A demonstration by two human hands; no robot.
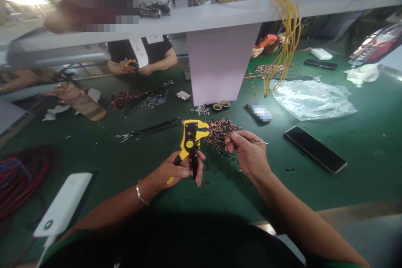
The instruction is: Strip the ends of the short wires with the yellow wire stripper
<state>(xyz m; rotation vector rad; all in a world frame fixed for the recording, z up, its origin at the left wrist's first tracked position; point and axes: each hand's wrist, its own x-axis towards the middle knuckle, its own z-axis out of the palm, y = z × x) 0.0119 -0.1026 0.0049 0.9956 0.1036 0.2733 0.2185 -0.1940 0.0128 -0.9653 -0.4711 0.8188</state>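
My left hand point(185, 169) is wrapped round the handles of a yellow-and-black wire stripper point(190, 140), its jaws pointing right. Just beyond those jaws lies a heap of short black wires with bare copper ends point(221, 130). At the right of the heap, my right hand point(246, 148) pinches a thin wire point(259, 141) whose silvery end sticks out to the right. The wire's other end is hidden by the fingers. Left of the stripper, a bundle of long black wires point(150, 127) with pale tips rests on the green table point(125, 176).
A phone point(315, 149) lies at right, near a clear plastic bag point(314, 98). Yellow wires point(290, 21) hang from the shelf point(176, 21). Tape rolls point(221, 105) sit by the white panel point(221, 63). A power bank point(64, 203) and red cables point(23, 180) are left. Co-workers' hands point(135, 68) hold tools opposite.
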